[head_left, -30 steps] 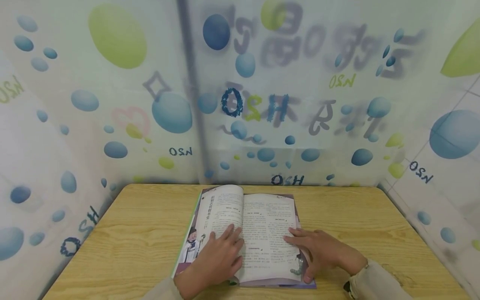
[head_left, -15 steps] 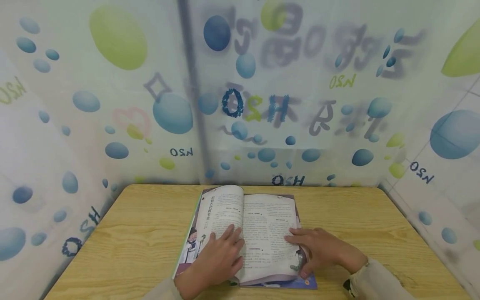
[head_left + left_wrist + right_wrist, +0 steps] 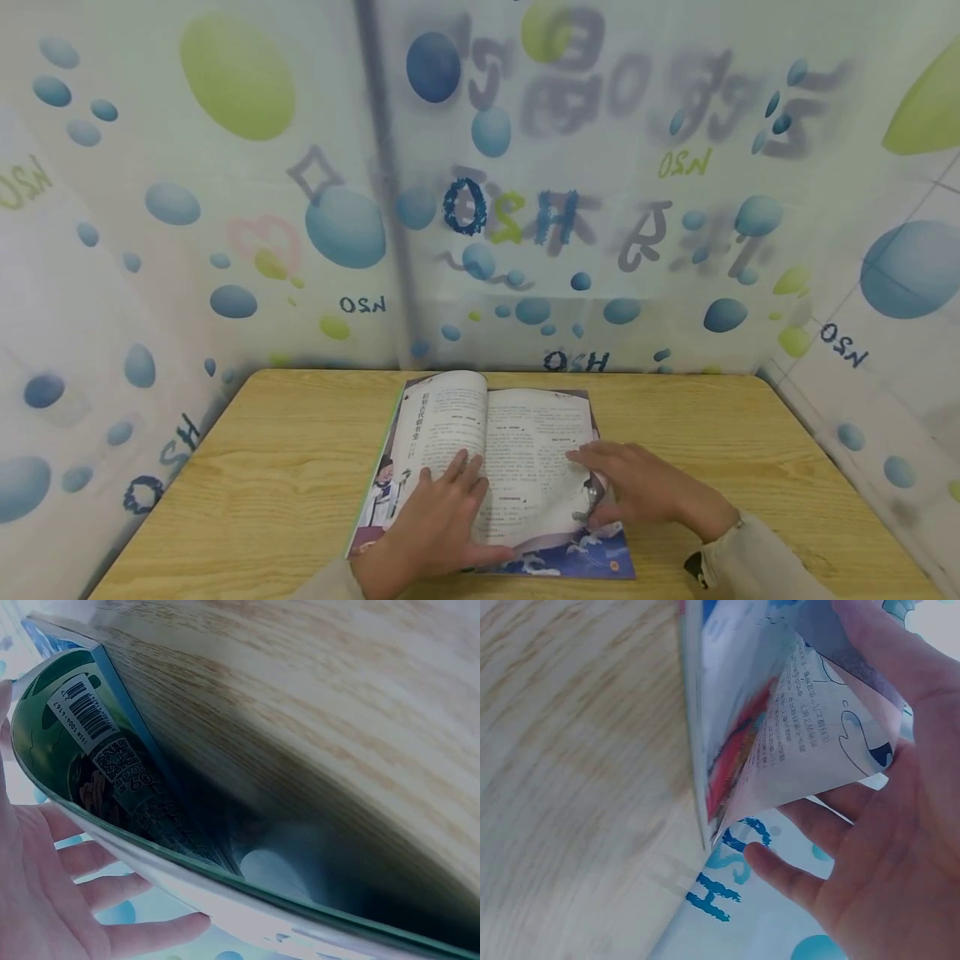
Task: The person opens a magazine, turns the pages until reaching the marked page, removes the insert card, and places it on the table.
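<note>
An open magazine with printed text lies on the wooden table. My left hand rests on its left page, fingers spread, thumb reaching across the lower spine. In the left wrist view, the left half bows up and its green cover shows a barcode. At the lower right corner, my right hand pinches a lifted page between thumb and fingers. The page curls up and leftward, and a blue-purple page shows beneath it.
The wooden table extends on both sides of the magazine. A pale curtain printed with blue and green bubbles and H2O lettering stands behind the table, with similar panels at both sides.
My right hand has lifted the lower right corner of the page and moved it slightly left, exposing more of the blue page below. My left thumb has stretched out to the right.
</note>
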Demonstrator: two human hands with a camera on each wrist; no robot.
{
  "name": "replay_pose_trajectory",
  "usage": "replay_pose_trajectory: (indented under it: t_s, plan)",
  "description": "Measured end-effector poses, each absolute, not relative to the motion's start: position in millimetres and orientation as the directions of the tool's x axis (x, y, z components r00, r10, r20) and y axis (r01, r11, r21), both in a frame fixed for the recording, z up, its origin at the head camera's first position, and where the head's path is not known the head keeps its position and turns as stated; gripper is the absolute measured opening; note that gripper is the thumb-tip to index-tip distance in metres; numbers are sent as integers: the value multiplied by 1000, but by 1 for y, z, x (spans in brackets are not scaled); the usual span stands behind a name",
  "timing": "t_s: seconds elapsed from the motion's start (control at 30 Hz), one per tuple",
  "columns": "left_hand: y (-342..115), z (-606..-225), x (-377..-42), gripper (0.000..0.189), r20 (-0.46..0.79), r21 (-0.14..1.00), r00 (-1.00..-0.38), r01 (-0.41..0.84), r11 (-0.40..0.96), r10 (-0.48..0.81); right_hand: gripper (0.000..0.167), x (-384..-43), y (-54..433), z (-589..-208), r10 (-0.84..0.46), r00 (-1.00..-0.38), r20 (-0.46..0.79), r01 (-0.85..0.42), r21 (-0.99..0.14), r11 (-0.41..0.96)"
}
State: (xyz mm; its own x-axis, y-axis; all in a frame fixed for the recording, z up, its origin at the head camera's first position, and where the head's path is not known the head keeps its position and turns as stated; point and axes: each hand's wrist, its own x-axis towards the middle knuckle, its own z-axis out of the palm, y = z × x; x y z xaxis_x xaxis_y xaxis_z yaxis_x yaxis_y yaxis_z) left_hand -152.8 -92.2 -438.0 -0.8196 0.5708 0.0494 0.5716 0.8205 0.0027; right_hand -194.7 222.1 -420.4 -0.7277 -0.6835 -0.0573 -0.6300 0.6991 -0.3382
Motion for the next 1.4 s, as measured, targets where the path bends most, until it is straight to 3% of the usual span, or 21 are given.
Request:
replay_pose_trajectory:
  t_s: [0.3,0.5,0.63,0.83,0.97,1.1,1.23,1.4]
  plan:
    - [-94,-439,-150,98,76,-30,-806,586,810,586,84,-191,223,-408,-692,-722,16,-654,-340,676]
    - [-95,-439,-150,84,91,-31,-795,600,800,600,84,-190,228,-402,-673,-739,-5,-613,-409,676]
    - [-96,-439,-150,77,122,-24,-779,618,786,615,75,-190,234,-394,-656,-755,-24,-561,-495,664]
    - [-97,-437,-150,96,260,-53,-708,668,742,656,61,-190,242,-385,-590,-805,-55,-463,-563,685]
    - [-96,-435,-152,104,382,-125,-609,711,692,695,68,-192,247,-387,-551,-831,-75,-430,-542,722]
    - [-95,-433,-153,97,412,-211,-525,740,639,745,80,-195,249,-392,-519,-845,-128,-393,-510,765]
    - [-95,-433,-153,82,359,-281,-489,755,592,795,92,-195,248,-400,-531,-828,-180,-395,-484,781]
    - [-95,-434,-153,63,299,-321,-474,768,555,828,106,-191,241,-413,-612,-758,-228,-473,-454,755]
